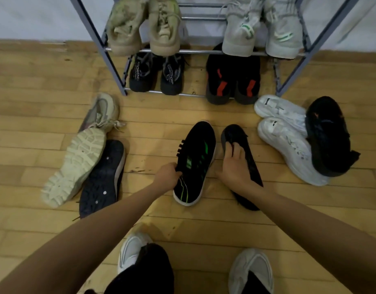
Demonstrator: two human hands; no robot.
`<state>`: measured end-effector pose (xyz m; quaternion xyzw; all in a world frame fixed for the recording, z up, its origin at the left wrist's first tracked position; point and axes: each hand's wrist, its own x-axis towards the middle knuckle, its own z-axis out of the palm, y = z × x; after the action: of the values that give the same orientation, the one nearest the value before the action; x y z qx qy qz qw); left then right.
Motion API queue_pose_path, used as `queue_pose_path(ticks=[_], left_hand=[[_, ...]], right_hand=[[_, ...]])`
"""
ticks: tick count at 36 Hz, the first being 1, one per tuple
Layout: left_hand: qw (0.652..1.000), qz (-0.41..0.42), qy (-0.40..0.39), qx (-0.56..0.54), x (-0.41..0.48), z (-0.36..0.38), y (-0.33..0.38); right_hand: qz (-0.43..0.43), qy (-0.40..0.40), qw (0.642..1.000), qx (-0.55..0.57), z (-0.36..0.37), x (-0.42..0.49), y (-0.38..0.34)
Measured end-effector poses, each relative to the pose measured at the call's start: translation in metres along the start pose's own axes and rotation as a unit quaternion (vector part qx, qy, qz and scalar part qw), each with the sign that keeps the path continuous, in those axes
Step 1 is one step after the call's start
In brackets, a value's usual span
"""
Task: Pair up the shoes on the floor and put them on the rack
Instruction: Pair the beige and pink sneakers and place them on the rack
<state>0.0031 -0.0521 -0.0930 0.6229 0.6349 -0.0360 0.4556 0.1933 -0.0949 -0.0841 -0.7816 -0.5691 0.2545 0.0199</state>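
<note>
Nearest cam: wearer's own feet in white sneakers, L (133,249) and R (251,267), dark trouser legs above, on wood plank floor (23,145). Both bare forearms reach fwd. Left hand (166,176) closed on collar edge of black shoe w/ green stripes (196,164), white sole rim, toe pointing to rack. Right hand (235,166) fingers curled over opening of plain black shoe (241,151), just beside the green-striped one, lying tilted. Floor, left grp: beige shoe sole-up (76,164); dark shoe sole-up (103,179) touching it; grey-beige sneaker (103,111) behind, on its side. Floor, right grp: 2 white sneakers (284,128) side by side; black shoe (327,134) lying across them. Rack (110,60), grey metal frame, against wall. Upper tier visible: tan pair (144,26) left, pale grey pair w/ green marks (261,28) right. Lower tier: black pair w/ white lettering (156,73) left, black pair w/ red patches (233,79) right, heels toward cam. Lettering too blurred to read fully.
</note>
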Motion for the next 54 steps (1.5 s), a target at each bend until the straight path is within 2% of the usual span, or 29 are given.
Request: queue_pose_path(ticks=[2, 4, 5, 8, 9, 11, 14, 18, 21, 24, 27, 30, 34, 40, 44, 48, 51, 54], left_hand=[[1.0, 0.009, 0.004, -0.021, -0.001, 0.002, 0.001], [0.999, 0.016, 0.009, -0.049, -0.002, 0.004, 0.003], [0.997, 0.016, 0.011, -0.073, -0.003, 0.005, 0.005], [0.983, 0.009, 0.01, -0.184, -0.002, 0.008, 0.011], [0.977, 0.008, 0.016, -0.211, -0.001, 0.007, 0.013], [0.969, 0.014, 0.036, -0.245, 0.002, 0.004, 0.013], [0.958, 0.028, 0.047, -0.28, 0.005, -0.005, 0.008], [0.948, 0.015, 0.026, -0.318, 0.004, -0.023, -0.008], [0.948, 0.011, 0.046, -0.314, -0.004, -0.041, -0.027], [0.967, 0.012, 0.172, -0.185, -0.01, -0.062, -0.052], [0.951, -0.015, 0.305, -0.052, -0.012, -0.084, -0.083], [0.929, -0.103, 0.354, 0.008, -0.008, -0.107, -0.111], [0.921, -0.194, 0.335, -0.04, 0.005, -0.129, -0.133], [0.929, -0.214, 0.3, -0.019, 0.017, -0.15, -0.139], [0.927, -0.16, 0.339, -0.006, 0.006, -0.149, -0.122], [0.945, -0.069, 0.32, 0.002, -0.003, -0.146, -0.092], [0.958, -0.037, 0.274, -0.076, -0.006, -0.15, -0.064], [0.95, -0.014, 0.182, -0.252, -0.001, -0.153, -0.041]], right_hand=[[-0.021, -0.005, 0.998, 0.061, 0.007, -0.003, -0.008], [0.016, -0.038, 0.987, 0.156, 0.012, -0.003, -0.017], [0.059, -0.067, 0.971, 0.22, 0.013, -0.002, -0.022], [0.177, -0.131, 0.892, 0.395, 0.016, 0.001, -0.033], [0.189, -0.137, 0.876, 0.422, 0.016, 0.003, -0.035], [0.167, -0.126, 0.871, 0.444, 0.017, 0.007, -0.036], [0.118, -0.093, 0.889, 0.432, 0.012, 0.015, -0.039], [0.077, -0.106, 0.902, 0.411, 0.013, 0.028, -0.052], [0.061, -0.116, 0.904, 0.406, 0.021, 0.032, -0.07], [0.065, -0.141, 0.896, 0.415, 0.033, 0.033, -0.091], [0.074, -0.167, 0.894, 0.408, 0.042, 0.033, -0.107], [0.074, -0.174, 0.91, 0.37, 0.05, 0.036, -0.114], [0.073, -0.172, 0.934, 0.305, 0.056, 0.042, -0.117], [0.087, -0.156, 0.954, 0.239, 0.055, 0.05, -0.113], [0.086, -0.147, 0.962, 0.213, 0.056, 0.051, -0.112], [0.085, -0.146, 0.966, 0.196, 0.054, 0.05, -0.114], [0.091, -0.158, 0.962, 0.203, 0.051, 0.049, -0.11], [0.083, -0.175, 0.963, 0.19, 0.049, 0.047, -0.104]])
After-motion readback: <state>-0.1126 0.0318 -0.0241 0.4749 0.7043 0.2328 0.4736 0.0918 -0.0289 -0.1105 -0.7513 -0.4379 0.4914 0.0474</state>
